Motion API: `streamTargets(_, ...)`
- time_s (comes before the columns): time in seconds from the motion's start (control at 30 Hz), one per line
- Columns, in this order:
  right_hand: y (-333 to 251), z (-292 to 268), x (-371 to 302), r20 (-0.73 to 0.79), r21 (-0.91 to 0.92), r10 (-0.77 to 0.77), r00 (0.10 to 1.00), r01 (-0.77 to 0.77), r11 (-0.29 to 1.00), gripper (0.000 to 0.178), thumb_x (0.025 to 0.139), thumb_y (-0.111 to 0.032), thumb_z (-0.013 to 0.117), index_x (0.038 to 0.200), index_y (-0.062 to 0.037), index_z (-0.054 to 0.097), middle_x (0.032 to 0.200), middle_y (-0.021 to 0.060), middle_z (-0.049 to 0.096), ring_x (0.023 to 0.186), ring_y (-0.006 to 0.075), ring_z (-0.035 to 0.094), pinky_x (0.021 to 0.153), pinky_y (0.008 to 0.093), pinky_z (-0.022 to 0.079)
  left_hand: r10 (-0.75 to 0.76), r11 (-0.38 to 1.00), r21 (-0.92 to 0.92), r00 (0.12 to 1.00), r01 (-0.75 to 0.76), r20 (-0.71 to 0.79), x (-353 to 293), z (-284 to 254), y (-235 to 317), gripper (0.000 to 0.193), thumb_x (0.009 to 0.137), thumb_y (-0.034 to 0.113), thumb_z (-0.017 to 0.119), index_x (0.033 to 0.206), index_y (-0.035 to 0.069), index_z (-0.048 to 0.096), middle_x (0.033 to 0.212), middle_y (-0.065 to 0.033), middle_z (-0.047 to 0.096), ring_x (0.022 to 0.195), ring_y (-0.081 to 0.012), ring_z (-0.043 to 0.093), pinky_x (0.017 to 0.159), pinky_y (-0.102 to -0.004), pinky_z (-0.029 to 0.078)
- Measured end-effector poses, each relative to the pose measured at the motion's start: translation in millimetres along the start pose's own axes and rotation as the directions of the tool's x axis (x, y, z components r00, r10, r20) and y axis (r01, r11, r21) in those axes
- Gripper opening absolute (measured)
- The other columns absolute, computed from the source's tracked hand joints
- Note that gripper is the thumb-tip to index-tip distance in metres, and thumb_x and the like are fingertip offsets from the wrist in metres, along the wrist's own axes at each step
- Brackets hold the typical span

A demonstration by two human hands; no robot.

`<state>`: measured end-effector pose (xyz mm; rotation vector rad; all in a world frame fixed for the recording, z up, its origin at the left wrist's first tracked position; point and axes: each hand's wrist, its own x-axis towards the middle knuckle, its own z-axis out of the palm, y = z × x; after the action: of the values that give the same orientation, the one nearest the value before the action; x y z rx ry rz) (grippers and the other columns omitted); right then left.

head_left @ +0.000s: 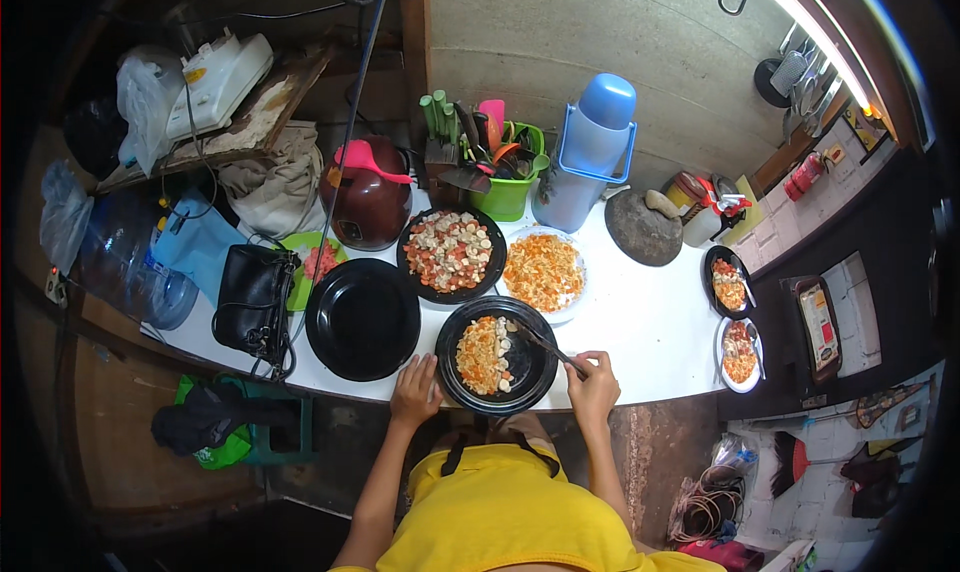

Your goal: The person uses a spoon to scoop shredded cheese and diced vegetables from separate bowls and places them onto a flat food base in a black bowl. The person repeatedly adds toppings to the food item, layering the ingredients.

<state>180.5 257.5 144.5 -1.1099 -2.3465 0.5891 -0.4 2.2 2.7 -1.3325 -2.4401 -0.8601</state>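
Observation:
In front of me, at the table's near edge, a black plate [532, 372] holds rice mixed with orange bits [482, 357], with pale round slices along its right side. My right hand [594, 382] grips the dark handle of a spoon [548, 346], whose head lies over the plate's upper part. Fingers extended, my left hand [415, 392] rests on the table edge just left of that plate. Behind it are a black plate of chopped red and white pieces [447, 252] and a white plate of orange-flecked rice [543, 272]. An empty black plate [363, 319] sits to the left.
A blue thermos jug [592, 162], a green utensil holder [503, 197] and a dark red rounded container [370, 207] line the back. Left are a black handbag [250, 307] and a green plate [300, 292]. Two filled plates, black [727, 280] and white [740, 355], stand far right.

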Motion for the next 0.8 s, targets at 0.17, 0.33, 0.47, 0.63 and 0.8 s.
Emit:
streamTargets(0.17, -4, 0, 1, -0.01, -0.032, -0.027, 1.0, 0.027, 0.999, 0.012, 0.077, -0.015, 0.078, 0.084, -0.0049, 0.075, 0.094, 0.0015, 0.064, 0.065, 0.0231, 0.068, 0.061, 0.0357, 0.05, 0.006, 1.0, 0.019, 1.0, -0.006, -0.007, -1, 0, -1, 0.061, 0.08, 0.017, 0.059, 0.139, 0.002, 0.048, 0.135, -0.018, 0.056, 0.125, -0.0383, 0.052, 0.102, -0.0483, 0.043)
streamTargets(0.33, -8, -7, -1, -0.001, -0.051, -0.016, 1.0, 0.016, 0.999, 0.012, 0.077, -0.015, 0.078, 0.083, -0.005, 0.075, 0.094, 0.0013, 0.065, 0.066, 0.0232, 0.068, 0.062, 0.0364, 0.05, 0.001, 1.0, 0.003, 1.0, -0.001, 0.004, 3, 1, -2, 0.061, 0.081, 0.018, 0.058, 0.138, 0.002, 0.049, 0.135, -0.0182, 0.057, 0.126, -0.0386, 0.052, 0.102, -0.0485, 0.043)
streamTargets(0.47, -4, -8, -6, 0.019, -0.005, 0.019, 1.0, -0.019, 1.0, 0.012, 0.077, -0.016, 0.077, 0.085, -0.0075, 0.077, 0.094, 0.0017, 0.064, 0.068, 0.0276, 0.066, 0.061, 0.0402, 0.049, 0.01, 1.0, 0.023, 1.0, -0.009, -0.005, -1, -2, -1, 0.06, 0.08, 0.017, 0.058, 0.138, 0.002, 0.049, 0.134, -0.0183, 0.057, 0.126, -0.0385, 0.052, 0.102, -0.0482, 0.043)
streamTargets(0.63, -5, -14, -3, -0.034, 0.08, 0.029, 0.999, -0.027, 0.996, 0.013, 0.077, -0.015, 0.078, 0.086, -0.0062, 0.076, 0.095, 0.0012, 0.064, 0.064, 0.0234, 0.066, 0.06, 0.0373, 0.049, 0.009, 1.0, 0.006, 1.0, -0.009, -0.009, 2, -1, 0, 0.061, 0.08, 0.017, 0.059, 0.138, 0.002, 0.049, 0.134, -0.0183, 0.057, 0.126, -0.0381, 0.052, 0.102, -0.048, 0.043)
streamTargets(0.8, -17, -21, 9, 0.002, 0.01, -0.009, 1.0, 0.009, 1.0, 0.016, 0.079, -0.014, 0.079, 0.088, -0.0022, 0.075, 0.097, 0.0021, 0.066, 0.069, 0.0215, 0.071, 0.063, 0.0335, 0.052, -0.002, 1.0, 0.011, 1.0, 0.002, -0.007, 0, -2, 0, 0.061, 0.079, 0.016, 0.059, 0.138, 0.003, 0.049, 0.135, -0.0176, 0.057, 0.125, -0.0375, 0.053, 0.102, -0.0474, 0.043)
